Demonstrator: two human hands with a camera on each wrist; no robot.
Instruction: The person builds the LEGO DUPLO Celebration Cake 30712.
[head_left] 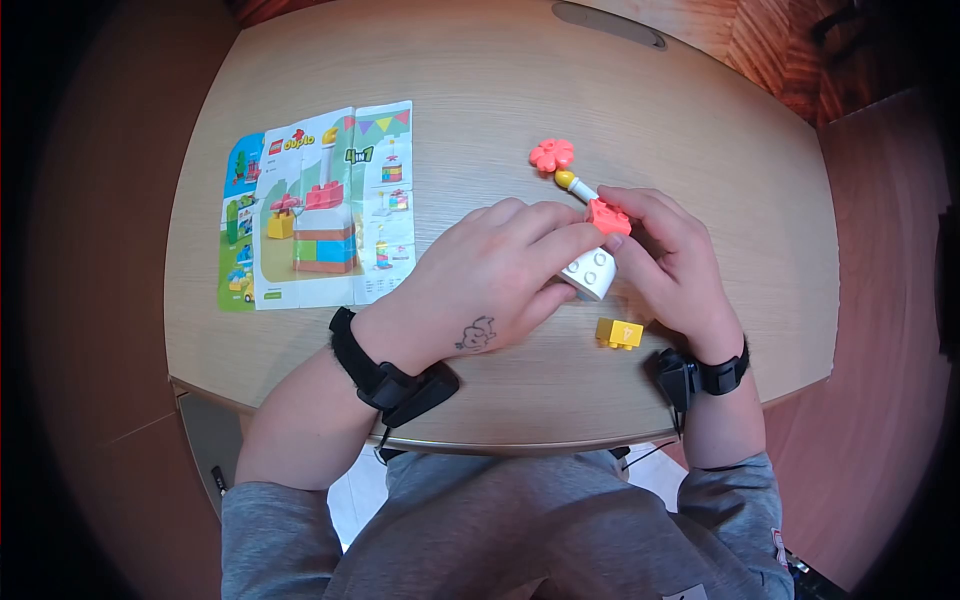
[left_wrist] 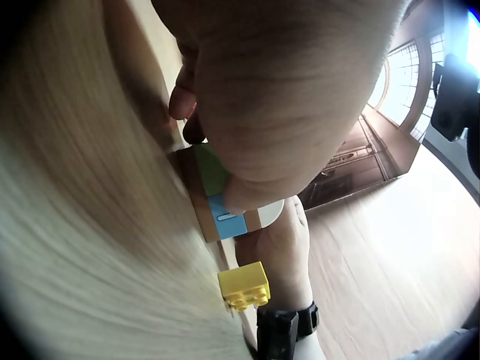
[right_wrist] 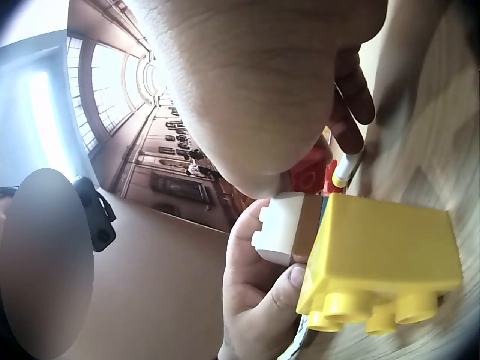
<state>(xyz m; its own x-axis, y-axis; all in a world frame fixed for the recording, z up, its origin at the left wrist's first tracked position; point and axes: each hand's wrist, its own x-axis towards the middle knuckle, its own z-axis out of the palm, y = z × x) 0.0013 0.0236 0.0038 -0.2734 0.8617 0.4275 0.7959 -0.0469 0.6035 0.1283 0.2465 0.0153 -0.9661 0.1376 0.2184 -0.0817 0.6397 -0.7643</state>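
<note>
My left hand (head_left: 495, 265) grips a stack of toy bricks from its left side. The stack's white curved top brick (head_left: 592, 272) shows studs in the head view. Below it, the left wrist view shows a green brick (left_wrist: 211, 171), a blue brick (left_wrist: 227, 219) and brown layers. My right hand (head_left: 678, 262) pinches a red brick (head_left: 608, 217) between thumb and fingers, right at the far end of the white brick. Part of the stack is hidden under the left hand. Nearer the body, a yellow brick (head_left: 620, 334) marked 4 lies on its side.
Beyond the hands, a white candle piece with a yellow tip (head_left: 574, 184) lies on the table (head_left: 470, 120), close to a red flower piece (head_left: 552, 155). An unfolded instruction leaflet (head_left: 310, 205) is at the left. The table's front edge runs below the forearms.
</note>
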